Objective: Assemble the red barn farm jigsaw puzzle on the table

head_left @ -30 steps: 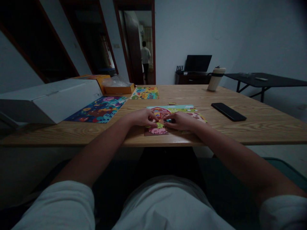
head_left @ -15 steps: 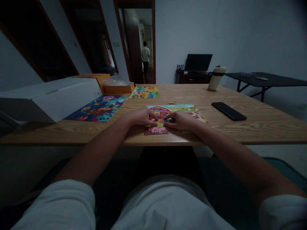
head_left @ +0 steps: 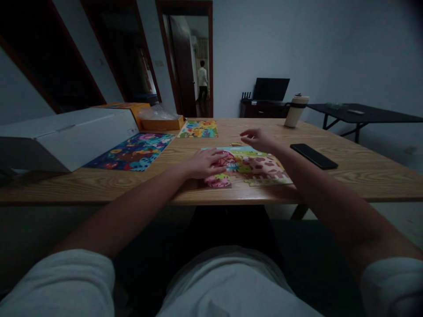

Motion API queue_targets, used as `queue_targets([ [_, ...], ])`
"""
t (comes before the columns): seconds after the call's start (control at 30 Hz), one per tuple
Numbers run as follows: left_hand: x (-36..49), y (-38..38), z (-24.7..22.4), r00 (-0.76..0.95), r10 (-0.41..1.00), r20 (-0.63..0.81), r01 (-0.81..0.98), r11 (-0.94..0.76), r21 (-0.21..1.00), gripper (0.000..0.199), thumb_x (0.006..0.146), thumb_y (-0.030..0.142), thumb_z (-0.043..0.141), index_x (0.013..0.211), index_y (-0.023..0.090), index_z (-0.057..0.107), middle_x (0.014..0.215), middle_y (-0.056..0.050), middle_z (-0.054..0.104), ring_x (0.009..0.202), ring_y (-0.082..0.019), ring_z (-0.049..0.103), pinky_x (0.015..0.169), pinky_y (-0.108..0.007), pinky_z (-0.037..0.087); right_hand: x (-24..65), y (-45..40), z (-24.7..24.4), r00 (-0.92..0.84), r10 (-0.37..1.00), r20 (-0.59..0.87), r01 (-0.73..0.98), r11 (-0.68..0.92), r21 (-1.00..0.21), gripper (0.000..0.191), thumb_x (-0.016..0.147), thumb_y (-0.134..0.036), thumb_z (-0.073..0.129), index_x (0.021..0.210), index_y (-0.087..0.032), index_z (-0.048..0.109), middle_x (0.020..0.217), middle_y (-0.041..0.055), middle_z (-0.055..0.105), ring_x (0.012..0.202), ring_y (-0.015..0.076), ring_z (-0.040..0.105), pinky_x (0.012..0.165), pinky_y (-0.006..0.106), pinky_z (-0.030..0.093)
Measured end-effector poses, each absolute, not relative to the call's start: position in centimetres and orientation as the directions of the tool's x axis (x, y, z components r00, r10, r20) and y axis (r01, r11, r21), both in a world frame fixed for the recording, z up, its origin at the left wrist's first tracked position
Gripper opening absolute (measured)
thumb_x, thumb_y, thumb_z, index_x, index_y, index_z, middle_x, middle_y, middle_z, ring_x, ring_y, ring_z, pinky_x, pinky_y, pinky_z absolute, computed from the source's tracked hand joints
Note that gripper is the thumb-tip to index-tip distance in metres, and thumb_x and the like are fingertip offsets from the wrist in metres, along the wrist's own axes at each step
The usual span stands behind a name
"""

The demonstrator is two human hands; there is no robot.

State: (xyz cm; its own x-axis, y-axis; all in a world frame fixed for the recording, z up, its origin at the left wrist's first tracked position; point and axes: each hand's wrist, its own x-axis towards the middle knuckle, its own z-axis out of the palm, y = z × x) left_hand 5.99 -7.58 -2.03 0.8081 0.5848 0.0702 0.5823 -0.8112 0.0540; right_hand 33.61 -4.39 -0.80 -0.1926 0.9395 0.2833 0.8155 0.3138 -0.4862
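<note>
A farm-picture jigsaw puzzle [head_left: 264, 166] lies flat near the front edge of the table, with a red barn, a spotted cow and a pink patch showing. Bare wood shows between its lower left and lower right parts. My left hand [head_left: 208, 164] rests over the puzzle's left side, fingers spread, covering part of the barn. Above the far edge of the puzzle, my right hand [head_left: 259, 139] is raised with bent fingers slightly apart and nothing visible in them. Just left of and below its fingertips is a loose puzzle piece [head_left: 236, 144].
A dark blue sea-themed puzzle [head_left: 135, 152] lies at left beside a large white box [head_left: 89, 134]. Behind are an orange tray [head_left: 161, 123] holding clear plastic and a yellow animal puzzle [head_left: 198, 129]. A black phone [head_left: 313, 156] and a cream tumbler [head_left: 295, 112] are at right. A person [head_left: 202, 81] stands beyond the doorway.
My right hand has lifted off the puzzle and moved up and away, toward the loose piece. My left hand has loosened from a pinch and spread its fingers over the puzzle.
</note>
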Motion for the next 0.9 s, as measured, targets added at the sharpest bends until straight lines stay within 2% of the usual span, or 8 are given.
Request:
queue_targets([
  [0.1,7.2,-7.2,-3.5,0.815,0.576,-0.063,0.579,-0.812,0.07,0.073,0.097,0.068,0.028,0.16,0.033,0.022,0.168,-0.003,0.017,0.154,-0.031,0.012,0.121,-0.05,0.013,34.2,-0.8,-0.6,-0.125,0.968,0.217,0.912,0.199,-0.359,0.043,0.092,-0.029,0.06,0.132,-0.013,0.066,0.116,0.0156,0.073,0.088,0.0226,0.069,0.077,0.031,0.051],
  [0.2,7.6,-7.1,-4.0,0.816,0.56,-0.143,0.574,-0.814,0.088,0.077,0.096,0.073,0.023,0.162,0.034,0.013,0.169,-0.001,0.01,0.155,-0.032,0.008,0.122,-0.053,0.011,32.8,1.4,-1.3,-0.092,0.993,0.077,0.969,0.107,-0.223,0.05,0.09,-0.036,0.064,0.134,-0.011,0.065,0.124,0.0178,0.07,0.102,0.0258,0.068,0.084,0.031,0.05],
  [0.3,7.8,-7.5,-3.6,0.803,0.575,-0.16,0.591,-0.803,0.079,0.08,0.096,0.074,0.022,0.162,0.031,0.01,0.169,-0.003,0.006,0.155,-0.033,0.007,0.122,-0.054,0.009,31.0,2.9,-2.2,-0.035,0.998,-0.048,0.986,0.027,-0.163,0.052,0.09,-0.05,0.063,0.12,-0.009,0.072,0.118,0.0195,0.072,0.099,0.0282,0.068,0.082,0.033,0.05],
  [0.43,8.2,-8.3,-2.9,0.79,0.588,-0.173,0.605,-0.794,0.065,0.08,0.096,0.073,0.021,0.163,0.029,0.012,0.169,-0.004,0.007,0.155,-0.033,0.005,0.122,-0.055,0.008,30.6,4.2,-2.6,0.051,0.998,-0.044,0.986,-0.057,-0.154,0.055,0.081,-0.056,0.071,0.106,-0.007,0.075,0.105,0.02,0.073,0.091,0.0296,0.068,0.077,0.035,0.05],
  [0.53,8.5,-8.6,-2.6,0.788,0.586,-0.19,0.607,-0.792,0.072,0.081,0.096,0.072,0.02,0.163,0.028,0.011,0.169,-0.004,0.005,0.155,-0.032,0.003,0.122,-0.054,0.008,31.4,4.6,-3.0,0.042,0.998,0.05,0.972,-0.029,-0.233,0.052,0.075,-0.053,0.078,0.101,-0.009,0.073,0.104,0.0194,0.073,0.088,0.0288,0.067,0.074,0.035,0.051],
  [0.67,8.4,-8.3,-2.5,0.786,0.584,-0.202,0.608,-0.789,0.087,0.083,0.094,0.074,0.021,0.163,0.029,0.011,0.169,-0.004,0.002,0.155,-0.032,0.003,0.123,-0.054,0.008,31.9,4.7,-3.2,-0.019,0.989,0.146,0.882,0.085,-0.463,0.025,0.083,-0.029,0.076,0.098,-0.013,0.065,0.098,0.0155,0.074,0.082,0.0216,0.067,0.07,0.029,0.05],
  [0.77,8.4,-7.4,-2.5,0.786,0.584,-0.204,0.609,-0.788,0.09,0.084,0.094,0.074,0.023,0.163,0.027,0.012,0.169,-0.005,0.002,0.155,-0.032,0.005,0.123,-0.053,0.009,31.6,4.2,-2.3,-0.027,0.979,0.204,0.74,0.157,-0.654,0.01,0.092,-0.02,0.066,0.097,-0.017,0.058,0.094,0.0119,0.074,0.078,0.0162,0.068,0.067,0.025,0.051],
  [0.9,9.0,-5.2,-2.7,0.789,0.583,-0.195,0.607,-0.788,0.097,0.084,0.093,0.072,0.029,0.163,0.027,0.012,0.169,-0.004,0.005,0.155,-0.03,0.006,0.123,-0.05,0.01,31.2,1.0,-0.4,-0.117,0.968,0.223,0.454,0.252,-0.854,0.013,0.093,-0.023,0.066,0.092,-0.021,0.053,0.086,0.0068,0.072,0.074,0.015,0.068,0.064,0.025,0.053],
])
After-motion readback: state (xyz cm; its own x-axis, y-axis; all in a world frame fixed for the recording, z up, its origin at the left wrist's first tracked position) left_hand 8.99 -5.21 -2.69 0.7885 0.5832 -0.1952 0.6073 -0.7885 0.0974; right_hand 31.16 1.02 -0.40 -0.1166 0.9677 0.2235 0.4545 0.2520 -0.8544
